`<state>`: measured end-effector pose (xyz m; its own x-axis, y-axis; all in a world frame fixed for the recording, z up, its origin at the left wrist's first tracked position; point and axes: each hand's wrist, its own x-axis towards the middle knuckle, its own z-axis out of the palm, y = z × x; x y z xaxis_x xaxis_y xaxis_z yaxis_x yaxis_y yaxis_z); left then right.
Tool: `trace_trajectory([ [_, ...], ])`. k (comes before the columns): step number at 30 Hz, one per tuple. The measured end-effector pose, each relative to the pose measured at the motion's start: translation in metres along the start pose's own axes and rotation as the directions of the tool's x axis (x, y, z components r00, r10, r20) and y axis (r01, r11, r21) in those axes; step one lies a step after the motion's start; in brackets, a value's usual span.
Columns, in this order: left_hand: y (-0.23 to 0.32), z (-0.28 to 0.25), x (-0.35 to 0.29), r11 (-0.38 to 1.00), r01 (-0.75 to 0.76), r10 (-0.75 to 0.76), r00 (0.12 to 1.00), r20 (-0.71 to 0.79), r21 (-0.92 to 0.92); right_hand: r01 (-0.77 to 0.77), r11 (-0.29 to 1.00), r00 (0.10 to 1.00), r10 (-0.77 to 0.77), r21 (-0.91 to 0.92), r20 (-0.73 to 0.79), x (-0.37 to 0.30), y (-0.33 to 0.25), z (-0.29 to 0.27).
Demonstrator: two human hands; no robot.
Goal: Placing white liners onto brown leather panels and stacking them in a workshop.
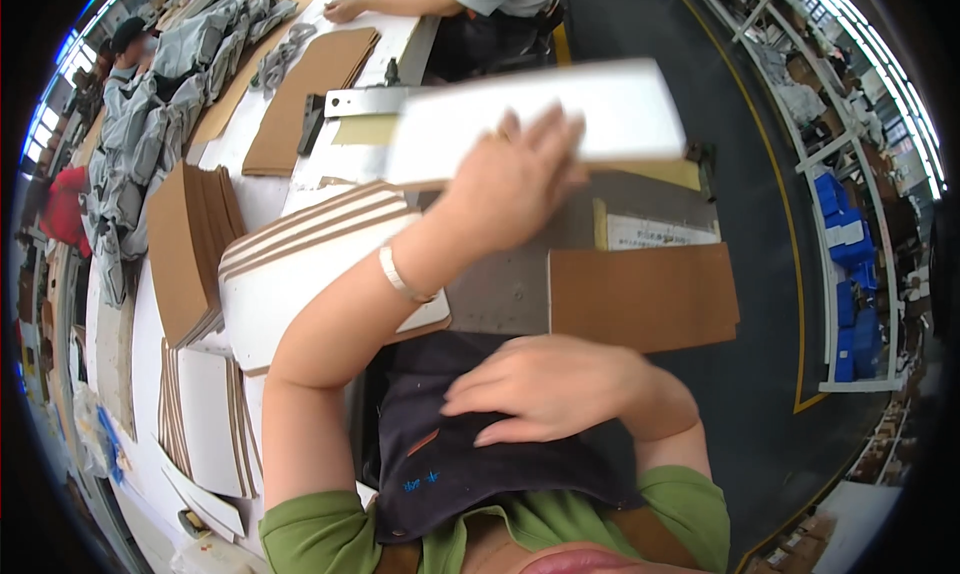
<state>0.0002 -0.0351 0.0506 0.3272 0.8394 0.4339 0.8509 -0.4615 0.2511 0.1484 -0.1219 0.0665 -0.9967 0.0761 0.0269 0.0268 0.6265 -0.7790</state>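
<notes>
A white board (pixel 620 109) with a brown edge is at the far side of my work area, blurred. Over its near edge lies my left hand (pixel 515 179), fingers stretched out and a bracelet on the wrist; whether it presses on the board I cannot tell. My right hand (pixel 555 389) hovers in front of the dark apron (pixel 430 464), its fingers apart and holding nothing. A brown board stack (pixel 640 296) sits just beyond that hand. To the left, beneath my left forearm, white boards with brown edges (pixel 290 304) lie fanned out.
Brown boards (pixel 182 254) and white ones (pixel 215 424) are stacked at the left. Another brown stack (pixel 310 99) lies farther back beside a metal bar (pixel 365 102). Grey fabric pieces (pixel 150 114) are heaped far left. A co-worker's hand (pixel 345 11) rests at the back. Shelving with blue bins (pixel 845 234) stands right.
</notes>
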Motion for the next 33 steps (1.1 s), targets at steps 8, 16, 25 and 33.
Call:
trace_trajectory([
  [8,-0.023,0.070,0.005,0.974,0.035,-0.105,0.946,0.307,0.225,-0.745,0.561,0.603,0.333,-0.362,-0.725,-0.065,0.136,-0.084],
  [16,-0.020,0.054,0.000,0.955,0.018,-0.135,0.915,0.380,0.295,-0.848,0.445,0.519,0.589,-0.287,-0.620,-0.057,0.125,-0.084],
  [25,-0.028,0.057,0.009,0.962,0.037,-0.140,0.918,0.371,0.270,-0.802,0.327,0.582,0.241,-0.500,-0.777,-0.063,0.176,-0.069],
  [33,-0.028,0.054,0.003,0.966,0.045,-0.133,0.932,0.338,0.256,-0.800,0.393,0.578,0.301,-0.453,-0.759,-0.057,0.163,-0.074],
])
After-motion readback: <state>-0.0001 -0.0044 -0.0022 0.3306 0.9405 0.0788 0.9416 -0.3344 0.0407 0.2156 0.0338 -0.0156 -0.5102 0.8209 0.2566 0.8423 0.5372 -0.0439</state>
